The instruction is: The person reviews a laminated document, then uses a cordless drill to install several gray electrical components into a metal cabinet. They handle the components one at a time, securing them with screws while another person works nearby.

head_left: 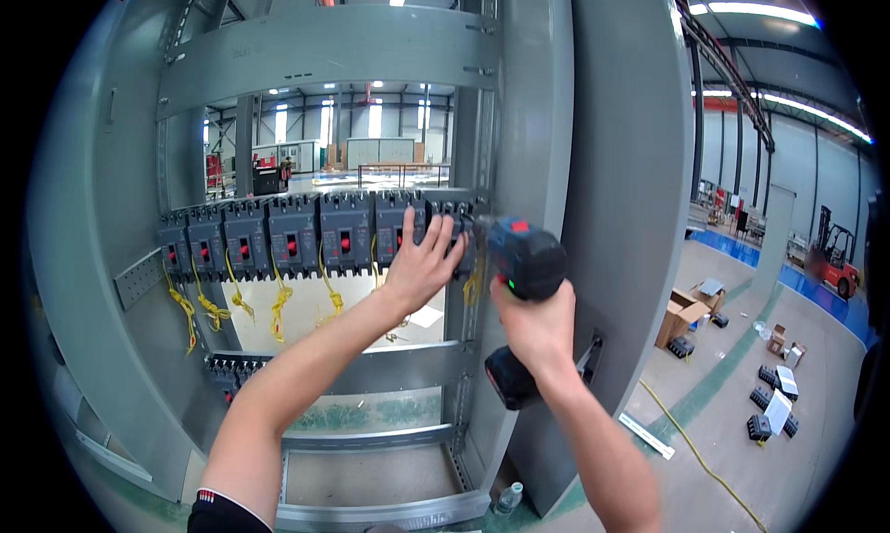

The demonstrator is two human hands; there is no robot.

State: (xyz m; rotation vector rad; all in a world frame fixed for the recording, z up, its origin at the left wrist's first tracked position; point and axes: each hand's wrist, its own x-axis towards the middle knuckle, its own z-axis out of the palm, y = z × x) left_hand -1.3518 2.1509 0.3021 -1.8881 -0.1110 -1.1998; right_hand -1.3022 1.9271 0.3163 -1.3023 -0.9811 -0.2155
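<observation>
A row of dark grey circuit breakers [292, 241] with red toggles runs across a grey metal cabinet frame. Yellow wire bundles [281, 306] dangle from them. My left hand [422, 264] lies with fingers spread over the breakers at the right end, resting against the last one and partly hiding it. A cordless drill [527, 255], dark with a red switch and a small green light, is gripped in my right hand [538, 324]. Its nose points at the right end of the row, beside my left fingertips; whether the bit touches a screw is too blurred to tell.
The right cabinet panel [630, 209] stands close beside the drill. More breakers [232, 374] sit on a lower rail. A plastic bottle [509, 498] stands at the cabinet's foot. On the floor at right are cardboard boxes [681, 316], loose breakers [760, 427] and a yellow cable [691, 440].
</observation>
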